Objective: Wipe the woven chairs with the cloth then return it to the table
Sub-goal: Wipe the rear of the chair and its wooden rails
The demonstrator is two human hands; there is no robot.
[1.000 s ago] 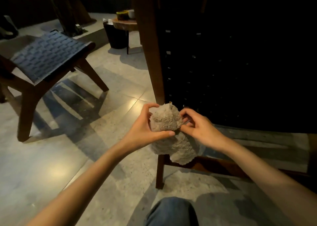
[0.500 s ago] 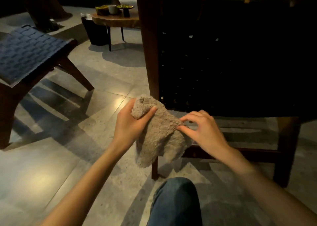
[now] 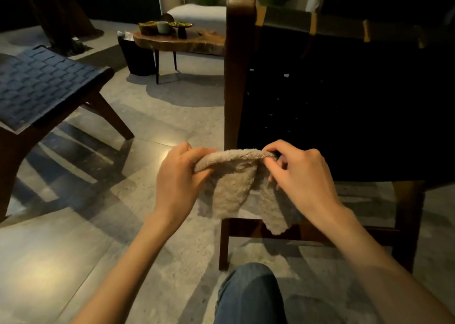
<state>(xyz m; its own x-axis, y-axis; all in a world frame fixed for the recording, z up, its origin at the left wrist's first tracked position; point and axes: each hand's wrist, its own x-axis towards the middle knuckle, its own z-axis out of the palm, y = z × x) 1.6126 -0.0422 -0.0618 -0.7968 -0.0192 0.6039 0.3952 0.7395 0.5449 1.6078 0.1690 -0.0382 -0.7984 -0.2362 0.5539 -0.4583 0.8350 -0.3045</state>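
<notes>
In the head view, your left hand point(image 3: 176, 176) and right hand point(image 3: 305, 176) each pinch the top edge of the beige terry cloth point(image 3: 231, 188), fingers curled round it, and it hangs spread between them just in front of the dark woven chair back point(image 3: 344, 114). Fold it into a flat pad, then press it to the weave and stroke along the strands; the second woven chair point(image 3: 41, 85) and the wooden counter point(image 3: 197, 40) stand well apart, to the left.

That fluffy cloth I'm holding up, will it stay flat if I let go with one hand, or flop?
Probably flops: the cloth sags in loose folds below where the left hand and right hand pinch its top edge. Its fuzzy pile likely grips fingers rather than slipping.
</notes>
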